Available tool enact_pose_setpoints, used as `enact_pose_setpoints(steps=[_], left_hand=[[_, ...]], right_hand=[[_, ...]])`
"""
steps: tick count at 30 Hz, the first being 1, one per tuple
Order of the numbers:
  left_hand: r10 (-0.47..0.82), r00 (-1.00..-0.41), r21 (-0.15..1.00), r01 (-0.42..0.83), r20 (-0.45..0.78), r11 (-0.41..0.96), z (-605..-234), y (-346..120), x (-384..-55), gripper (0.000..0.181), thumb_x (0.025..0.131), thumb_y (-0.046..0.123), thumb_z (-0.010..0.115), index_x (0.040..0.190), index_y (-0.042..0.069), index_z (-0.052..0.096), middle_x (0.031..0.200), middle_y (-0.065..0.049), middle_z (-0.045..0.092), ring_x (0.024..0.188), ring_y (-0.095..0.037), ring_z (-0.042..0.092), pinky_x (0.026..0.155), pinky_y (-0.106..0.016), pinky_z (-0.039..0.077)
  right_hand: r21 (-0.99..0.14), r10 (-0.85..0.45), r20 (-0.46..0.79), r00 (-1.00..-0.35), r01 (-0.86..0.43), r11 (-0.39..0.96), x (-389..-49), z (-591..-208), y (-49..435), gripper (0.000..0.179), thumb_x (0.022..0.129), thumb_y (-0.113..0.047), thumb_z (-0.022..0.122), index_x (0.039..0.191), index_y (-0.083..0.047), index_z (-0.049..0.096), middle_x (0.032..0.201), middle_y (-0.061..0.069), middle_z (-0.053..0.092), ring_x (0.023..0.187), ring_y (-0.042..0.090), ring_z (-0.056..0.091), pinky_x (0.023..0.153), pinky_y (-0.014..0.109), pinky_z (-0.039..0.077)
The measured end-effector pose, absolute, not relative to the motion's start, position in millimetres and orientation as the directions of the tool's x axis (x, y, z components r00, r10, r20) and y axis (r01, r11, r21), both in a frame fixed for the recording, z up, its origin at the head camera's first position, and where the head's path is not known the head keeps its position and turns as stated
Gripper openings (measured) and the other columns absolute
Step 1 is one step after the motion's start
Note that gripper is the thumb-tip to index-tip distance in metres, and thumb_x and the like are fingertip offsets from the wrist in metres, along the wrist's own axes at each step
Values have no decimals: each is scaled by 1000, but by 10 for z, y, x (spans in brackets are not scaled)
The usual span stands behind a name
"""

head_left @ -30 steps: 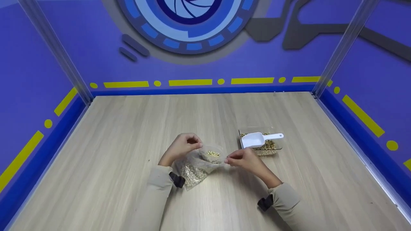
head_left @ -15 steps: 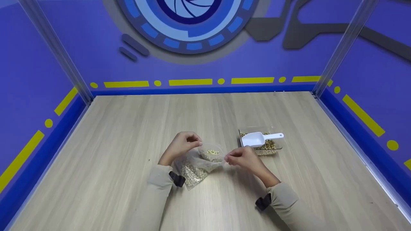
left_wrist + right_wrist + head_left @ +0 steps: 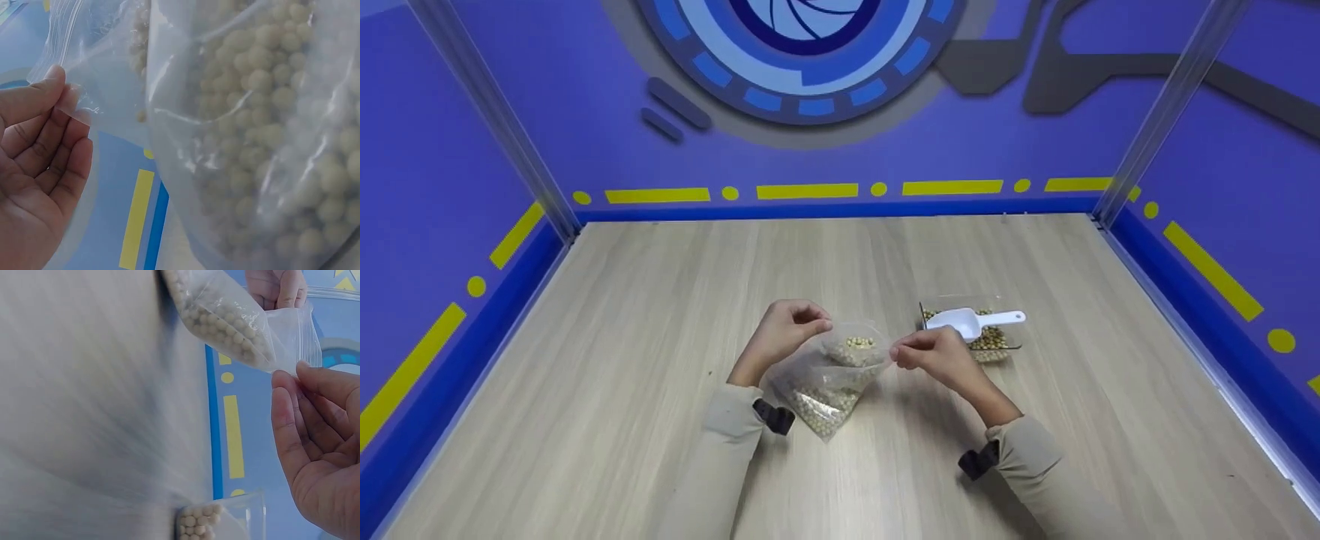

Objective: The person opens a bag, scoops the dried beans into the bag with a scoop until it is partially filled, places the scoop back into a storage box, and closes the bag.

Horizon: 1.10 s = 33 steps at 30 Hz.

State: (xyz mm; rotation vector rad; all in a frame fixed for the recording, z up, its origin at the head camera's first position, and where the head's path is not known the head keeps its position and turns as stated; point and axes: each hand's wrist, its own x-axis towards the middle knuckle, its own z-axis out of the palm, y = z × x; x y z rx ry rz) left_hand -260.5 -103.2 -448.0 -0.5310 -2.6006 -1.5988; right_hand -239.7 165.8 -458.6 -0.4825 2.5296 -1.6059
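Observation:
A clear zip bag (image 3: 823, 409) of round, pale beige beans hangs tilted between my hands, its mouth away from me. My left hand (image 3: 781, 337) pinches the left end of the mouth between thumb and index finger. At the right end, my right hand (image 3: 943, 361) pinches the other corner the same way. The ridged zip strip (image 3: 308, 337) shows between the hands in the right wrist view. Up close in the left wrist view, the beans (image 3: 261, 81) fill the bag's lower part. Whether the bag's bottom touches the table cannot be told.
A clear box (image 3: 994, 355) of similar beans stands just beyond my right hand. Across its top lies a white scoop (image 3: 960, 322), handle to the right. Blue walls (image 3: 825, 169) close off the wooden table (image 3: 660, 300) at the back and sides.
Both hands have risen slightly away from me, the bag's mouth with them. The bag's lower corner has swung to the right. Box and scoop stay in place.

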Motion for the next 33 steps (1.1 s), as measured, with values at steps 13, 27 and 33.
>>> enact_pose_setpoints(steps=[13,27,33], left_hand=[[208,-956,904,268,207,333,-4300,-982,-2538,8,85,15,72,86,7,73,82,-3,70,73,-11,60,68,-26,47],[142,-978,960,182,154,213,-4223,-927,-2477,11,84,12,72,89,2,72,81,-1,68,76,-12,61,71,-25,49],[132,-980,971,171,151,165,-4219,-889,-2449,12,84,11,72,90,0,72,83,-2,68,77,-12,61,73,-26,50]], right_hand=[[-908,-251,58,-966,-155,388,-2458,-4383,1718,23,85,-13,71,96,7,73,81,14,73,68,8,64,67,31,55],[-920,-178,58,-982,-122,372,-2483,-4160,1783,28,84,-21,73,99,3,73,84,6,73,73,9,65,66,22,52],[-933,-148,88,-985,-134,334,-2487,-4145,1804,28,86,-19,72,100,4,72,85,3,71,76,9,64,70,21,52]])
